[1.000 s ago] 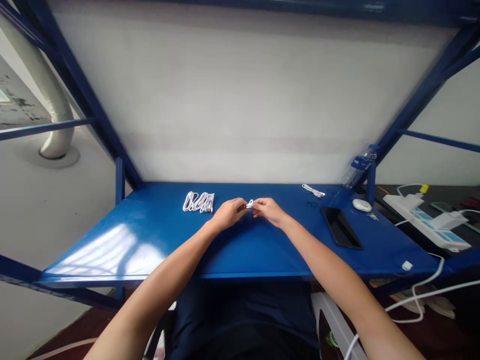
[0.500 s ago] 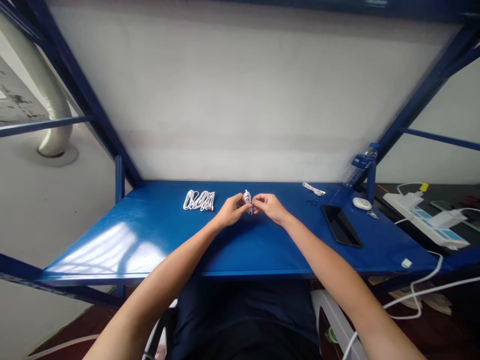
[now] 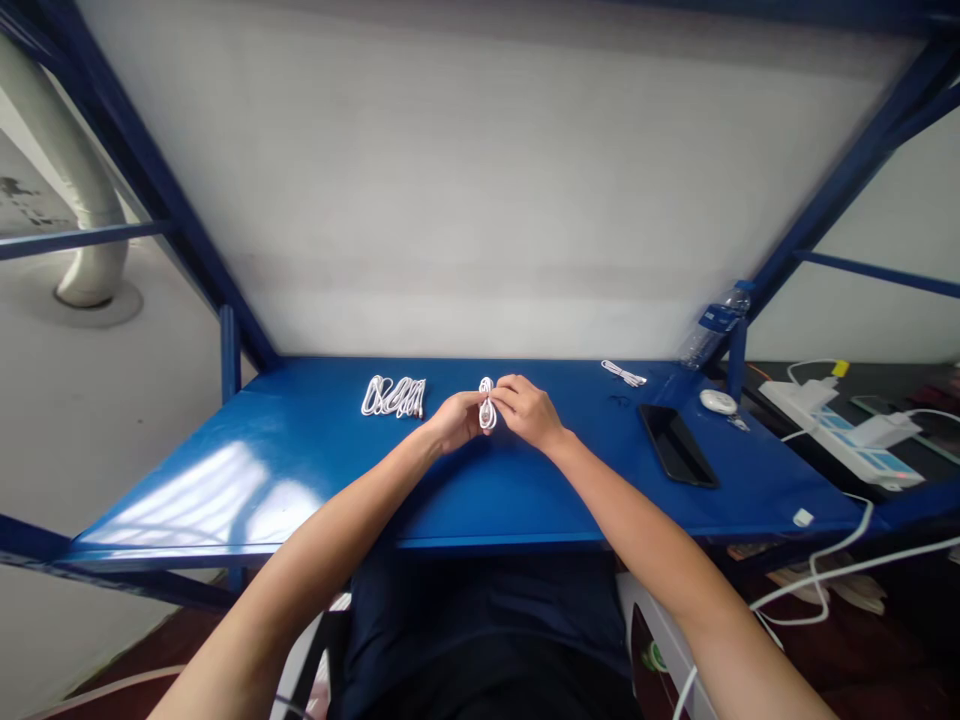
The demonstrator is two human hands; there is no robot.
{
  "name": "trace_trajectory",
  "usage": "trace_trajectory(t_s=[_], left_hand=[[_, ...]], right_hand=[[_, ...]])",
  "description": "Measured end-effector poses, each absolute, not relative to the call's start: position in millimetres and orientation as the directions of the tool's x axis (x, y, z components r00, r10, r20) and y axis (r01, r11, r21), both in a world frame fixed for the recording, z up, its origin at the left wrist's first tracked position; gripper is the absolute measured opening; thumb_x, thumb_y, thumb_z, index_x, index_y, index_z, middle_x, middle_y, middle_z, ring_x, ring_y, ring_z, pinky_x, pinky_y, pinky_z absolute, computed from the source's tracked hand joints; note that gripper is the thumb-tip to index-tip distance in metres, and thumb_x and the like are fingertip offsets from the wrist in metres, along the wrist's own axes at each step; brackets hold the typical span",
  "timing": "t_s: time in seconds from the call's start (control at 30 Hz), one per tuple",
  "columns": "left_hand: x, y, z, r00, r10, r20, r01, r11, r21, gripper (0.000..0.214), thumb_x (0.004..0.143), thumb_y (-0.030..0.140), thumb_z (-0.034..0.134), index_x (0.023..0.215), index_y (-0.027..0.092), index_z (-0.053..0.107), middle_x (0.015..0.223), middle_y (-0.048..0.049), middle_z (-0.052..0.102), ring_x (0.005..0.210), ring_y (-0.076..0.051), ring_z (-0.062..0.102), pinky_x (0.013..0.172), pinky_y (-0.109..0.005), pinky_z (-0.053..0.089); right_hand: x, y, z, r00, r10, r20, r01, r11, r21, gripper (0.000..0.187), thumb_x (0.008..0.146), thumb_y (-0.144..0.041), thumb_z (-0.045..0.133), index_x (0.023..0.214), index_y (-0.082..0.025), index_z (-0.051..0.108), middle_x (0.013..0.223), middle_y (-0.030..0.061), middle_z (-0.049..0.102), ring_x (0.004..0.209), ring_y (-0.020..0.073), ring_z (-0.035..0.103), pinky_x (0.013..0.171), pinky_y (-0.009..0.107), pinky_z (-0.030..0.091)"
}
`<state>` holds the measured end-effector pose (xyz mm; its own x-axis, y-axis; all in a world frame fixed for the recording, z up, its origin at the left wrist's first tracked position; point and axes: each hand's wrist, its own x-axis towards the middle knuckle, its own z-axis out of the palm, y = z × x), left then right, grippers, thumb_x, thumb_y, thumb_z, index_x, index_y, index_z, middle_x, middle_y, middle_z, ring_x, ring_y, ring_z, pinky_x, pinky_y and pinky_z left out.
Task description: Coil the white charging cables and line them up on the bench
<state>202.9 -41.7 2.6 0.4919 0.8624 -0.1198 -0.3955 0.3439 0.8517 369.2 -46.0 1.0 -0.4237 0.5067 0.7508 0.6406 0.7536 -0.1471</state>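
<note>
Over the middle of the blue table point(image 3: 300, 470), my left hand point(image 3: 456, 420) and my right hand point(image 3: 525, 410) meet, both pinching a small coiled white cable point(image 3: 487, 405) that stands upright between the fingertips. Both hands have their fingers closed round it. A row of bundled white cables point(image 3: 394, 396) lies on the table to the left of my hands. One more loose white cable point(image 3: 624, 374) lies at the back right.
A black phone point(image 3: 677, 445) lies flat to the right, with a white mouse point(image 3: 718, 401) and a plastic water bottle point(image 3: 712, 325) behind it. A white power strip point(image 3: 847, 435) with plugged chargers sits further right. Blue frame posts flank the table; a white wall stands behind.
The coiled cable has turned from lying sideways between my fingers to standing upright. My hands stayed together and shifted slightly toward the back of the table.
</note>
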Motion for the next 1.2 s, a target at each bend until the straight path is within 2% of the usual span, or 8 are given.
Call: trace_trajectory(t_s=[0.17,0.4,0.5,0.63,0.87,0.97,1.07,1.2], left_hand=[[204,-42,3,0.493,0.858,-0.144,-0.441,0.389,0.809,0.017,0.087,0.015,0.046,0.085,0.008,0.061,0.069,-0.008,0.062,0.058,-0.017,0.061,0.056,-0.032,0.054],[209,-44,-2,0.47,0.883,0.007,-0.432,0.223,0.874,0.011,0.086,0.024,0.056,0.088,0.013,0.055,0.064,-0.0019,0.058,0.053,-0.015,0.059,0.051,-0.032,0.054],[210,-45,-4,0.439,0.896,0.062,-0.421,0.145,0.895,0.014,0.086,0.027,0.059,0.087,0.015,0.053,0.065,-0.0012,0.058,0.054,-0.015,0.059,0.05,-0.03,0.054],[210,-46,-4,0.453,0.889,0.065,-0.411,0.143,0.9,0.015,0.086,0.028,0.058,0.083,0.015,0.052,0.065,-0.0021,0.058,0.055,-0.014,0.058,0.052,-0.03,0.054],[202,-46,2,0.58,0.814,0.021,-0.334,0.215,0.918,0.018,0.086,0.033,0.057,0.084,0.016,0.05,0.061,0.0019,0.05,0.048,-0.011,0.049,0.047,-0.025,0.046],[197,-46,4,0.638,0.77,0.011,-0.213,0.162,0.964,0.023,0.089,0.04,0.054,0.082,0.019,0.047,0.059,0.0045,0.045,0.046,-0.01,0.043,0.046,-0.022,0.039],[193,-46,2,0.58,0.81,0.088,0.031,-0.13,0.991,0.025,0.09,0.041,0.052,0.078,0.021,0.046,0.058,0.0041,0.045,0.047,-0.011,0.042,0.048,-0.022,0.036],[187,-41,-5,0.374,0.894,0.248,0.381,-0.392,0.838,0.012,0.087,0.028,0.056,0.08,0.023,0.048,0.054,0.0033,0.044,0.051,-0.015,0.045,0.058,-0.025,0.037]], right_hand=[[366,-44,-1,-0.412,0.5,0.761,0.641,0.753,-0.148,0.017,0.089,-0.021,0.054,0.086,-0.025,0.07,0.092,0.005,0.066,0.079,0.0175,0.057,0.07,0.029,0.047],[358,-42,-9,-0.134,0.719,0.682,0.392,0.67,-0.63,0.007,0.077,-0.022,0.062,0.083,-0.02,0.063,0.088,0.0039,0.061,0.063,0.0131,0.059,0.061,0.028,0.051],[358,-42,-9,-0.127,0.798,0.589,0.327,0.594,-0.735,0.007,0.076,-0.026,0.063,0.079,-0.019,0.061,0.08,0.0026,0.061,0.063,0.0143,0.06,0.061,0.029,0.052],[361,-42,-6,-0.183,0.799,0.572,0.277,0.6,-0.75,0.007,0.079,-0.024,0.06,0.075,-0.019,0.06,0.078,0.0024,0.062,0.063,0.0142,0.061,0.062,0.029,0.053],[370,-45,0,-0.326,0.683,0.654,0.304,0.731,-0.611,0.005,0.08,-0.019,0.058,0.077,-0.02,0.062,0.081,0.0031,0.062,0.066,0.0135,0.059,0.062,0.028,0.051],[372,-46,2,-0.328,0.695,0.64,0.308,0.719,-0.623,0.007,0.082,-0.023,0.057,0.077,-0.02,0.062,0.081,0.0035,0.062,0.068,0.0143,0.059,0.063,0.028,0.051],[374,-44,3,-0.243,0.772,0.587,0.293,0.636,-0.714,0.012,0.082,-0.03,0.058,0.077,-0.02,0.061,0.082,0.0038,0.062,0.065,0.0141,0.059,0.059,0.028,0.051],[393,-35,8,-0.09,0.818,0.568,0.35,0.56,-0.751,0.015,0.081,-0.033,0.058,0.08,-0.019,0.062,0.082,0.0042,0.063,0.064,0.0153,0.06,0.059,0.029,0.052]])
